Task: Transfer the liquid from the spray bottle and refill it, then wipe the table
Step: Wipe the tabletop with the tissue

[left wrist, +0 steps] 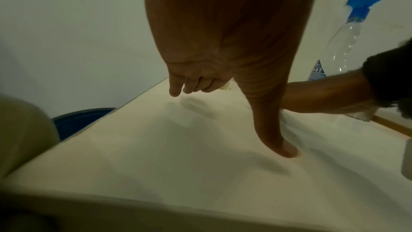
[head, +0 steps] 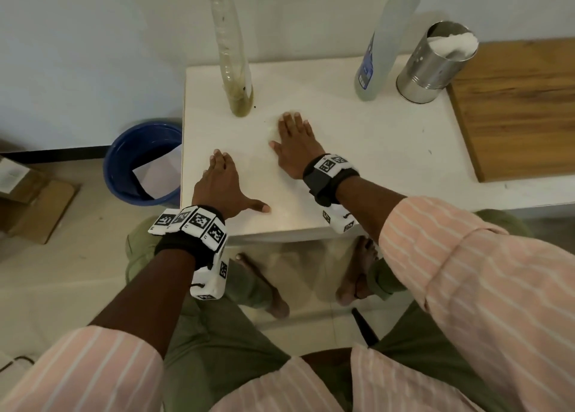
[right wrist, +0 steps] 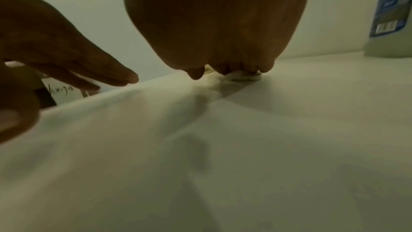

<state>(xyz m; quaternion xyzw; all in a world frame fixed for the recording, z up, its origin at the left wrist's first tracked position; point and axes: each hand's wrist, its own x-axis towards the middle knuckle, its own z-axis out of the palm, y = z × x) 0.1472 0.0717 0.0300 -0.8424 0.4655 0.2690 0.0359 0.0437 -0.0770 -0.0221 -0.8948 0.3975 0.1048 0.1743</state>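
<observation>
Standing on the floor at nine o'clock of the white bench [head: 389,150], a blue bucket [head: 124,162] holds a white sheet of paper. On the bench near its ten o'clock corner stands a tall clear bottle [head: 231,57] with a little murky greenish liquid at the bottom. The left hand [head: 222,184] lies flat at the bench's seven o'clock edge, fingers straight and thumb spread wide, holding nothing. The right hand [head: 294,145] presses flat at the centre, fingers straight, on a thin white tissue [right wrist: 245,77] that shows only at its fingertips. At one o'clock the spray bottle [head: 384,47] stands upright with a blue head, pale liquid inside. Just beside it, a steel cup [head: 435,63] holds white tissue. A wooden board [head: 516,106] lies at three o'clock.
</observation>
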